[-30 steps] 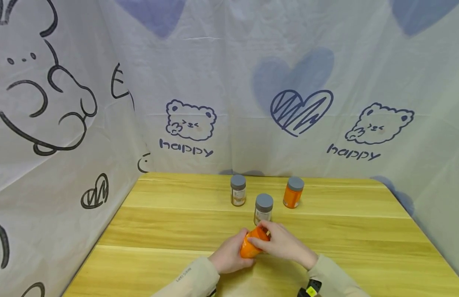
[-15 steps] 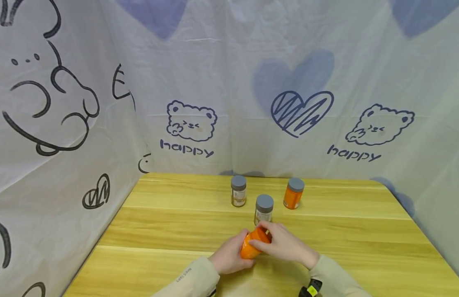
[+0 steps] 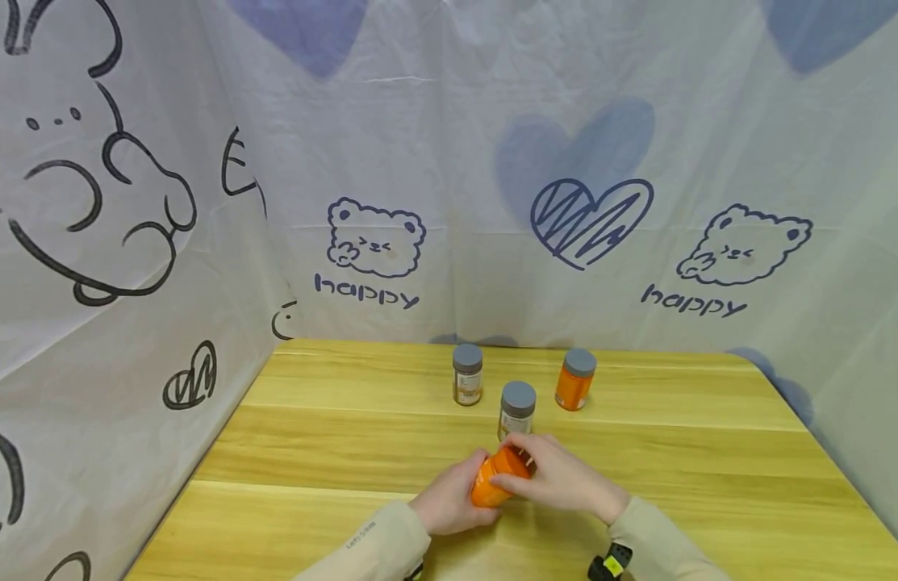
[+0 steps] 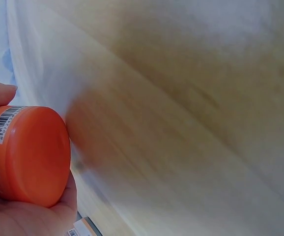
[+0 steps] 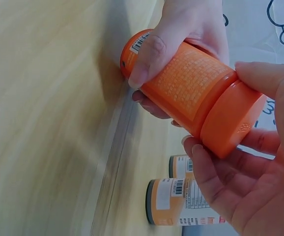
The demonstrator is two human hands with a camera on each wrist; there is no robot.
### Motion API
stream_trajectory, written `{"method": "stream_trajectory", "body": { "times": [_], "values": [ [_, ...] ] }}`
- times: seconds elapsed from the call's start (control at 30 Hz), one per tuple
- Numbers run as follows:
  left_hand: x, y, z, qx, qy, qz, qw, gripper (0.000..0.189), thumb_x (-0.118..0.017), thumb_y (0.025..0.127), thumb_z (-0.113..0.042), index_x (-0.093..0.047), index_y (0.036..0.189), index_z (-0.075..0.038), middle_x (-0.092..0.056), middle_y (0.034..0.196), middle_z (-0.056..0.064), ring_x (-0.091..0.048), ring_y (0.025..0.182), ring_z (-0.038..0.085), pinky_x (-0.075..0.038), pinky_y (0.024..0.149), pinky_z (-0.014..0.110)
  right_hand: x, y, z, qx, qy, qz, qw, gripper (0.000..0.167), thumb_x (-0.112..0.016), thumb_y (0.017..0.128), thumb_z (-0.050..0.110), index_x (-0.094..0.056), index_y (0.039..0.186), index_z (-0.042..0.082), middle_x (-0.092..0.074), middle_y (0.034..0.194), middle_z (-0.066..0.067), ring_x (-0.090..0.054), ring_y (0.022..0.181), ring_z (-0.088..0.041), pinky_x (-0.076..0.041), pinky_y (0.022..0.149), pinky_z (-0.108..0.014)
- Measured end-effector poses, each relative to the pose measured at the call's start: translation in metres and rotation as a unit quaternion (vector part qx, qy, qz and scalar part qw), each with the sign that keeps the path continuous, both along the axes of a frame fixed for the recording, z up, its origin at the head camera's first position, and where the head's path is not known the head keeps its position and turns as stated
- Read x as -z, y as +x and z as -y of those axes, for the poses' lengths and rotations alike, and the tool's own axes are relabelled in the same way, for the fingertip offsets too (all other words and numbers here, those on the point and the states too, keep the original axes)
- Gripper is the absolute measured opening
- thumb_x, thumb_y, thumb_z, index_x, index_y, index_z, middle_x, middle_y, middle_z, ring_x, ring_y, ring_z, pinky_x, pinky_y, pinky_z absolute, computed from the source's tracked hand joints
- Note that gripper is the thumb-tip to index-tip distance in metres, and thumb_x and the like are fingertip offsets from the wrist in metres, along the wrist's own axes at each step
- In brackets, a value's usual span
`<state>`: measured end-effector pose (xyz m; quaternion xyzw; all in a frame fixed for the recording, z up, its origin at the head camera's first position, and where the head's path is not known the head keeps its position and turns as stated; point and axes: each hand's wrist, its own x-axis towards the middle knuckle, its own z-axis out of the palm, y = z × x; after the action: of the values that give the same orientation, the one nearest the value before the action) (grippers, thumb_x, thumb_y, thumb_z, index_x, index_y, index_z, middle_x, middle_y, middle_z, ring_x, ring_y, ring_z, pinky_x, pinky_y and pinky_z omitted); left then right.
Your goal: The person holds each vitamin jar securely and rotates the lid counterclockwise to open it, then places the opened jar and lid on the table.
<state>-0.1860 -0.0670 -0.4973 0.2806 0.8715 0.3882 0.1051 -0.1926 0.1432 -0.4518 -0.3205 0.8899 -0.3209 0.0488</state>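
Note:
An orange bottle (image 3: 487, 488) is held tilted just above the table, near its front middle. The left hand (image 3: 449, 502) grips its body, with the thumb along the printed label (image 5: 188, 81) in the right wrist view. At the other end, the right hand (image 3: 565, 482) holds the orange cap (image 5: 233, 118) between thumb and fingers. The cap sits on the bottle. The left wrist view shows the bottle's smooth base (image 4: 40, 156) and a barcode (image 4: 5, 123). Just behind the hands stands a grey-lidded jar (image 3: 517, 407), its lower part partly hidden by the right hand.
Farther back stand another grey-lidded jar (image 3: 466, 375) and an orange jar with a grey lid (image 3: 575, 379), both upright. White cloth (image 3: 449, 161) with drawings encloses the wooden table (image 3: 332, 436) at the back and sides.
The right hand's thumb and fingers have shifted slightly on the cap, so a little more of the cap shows. The left hand and the standing jars stay in place.

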Motion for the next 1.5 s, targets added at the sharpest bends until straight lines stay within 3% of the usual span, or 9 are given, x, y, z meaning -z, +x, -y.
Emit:
{"method": "stream_trajectory", "body": {
  "times": [0.5,1.5],
  "values": [
    [-0.0001,-0.0014,0.0003,0.007,0.007,0.009,0.9999,0.05,-0.082,0.078,-0.013,-0.051,0.118,-0.015,-0.061,0.097,-0.005,-0.054,0.08,0.0,-0.048,0.075,0.019,-0.0019,-0.0037,-0.0026,-0.036,-0.002,-0.011,0.9993,0.038,-0.076,0.089,0.041,-0.065,0.117,0.016,-0.069,0.11,0.006,-0.062,0.097,-0.004,-0.056,0.088,-0.026],
    [-0.0017,-0.0007,-0.0009,0.004,0.005,-0.006,1.0,0.052,-0.082,0.076,-0.013,-0.052,0.119,-0.012,-0.061,0.097,-0.004,-0.053,0.081,0.001,-0.048,0.076,0.019,0.0012,-0.0081,-0.0062,-0.066,-0.01,-0.031,0.9973,0.048,-0.085,0.08,0.017,-0.064,0.123,0.016,-0.069,0.122,0.003,-0.065,0.109,-0.012,-0.055,0.096,-0.032]
  ]
}}
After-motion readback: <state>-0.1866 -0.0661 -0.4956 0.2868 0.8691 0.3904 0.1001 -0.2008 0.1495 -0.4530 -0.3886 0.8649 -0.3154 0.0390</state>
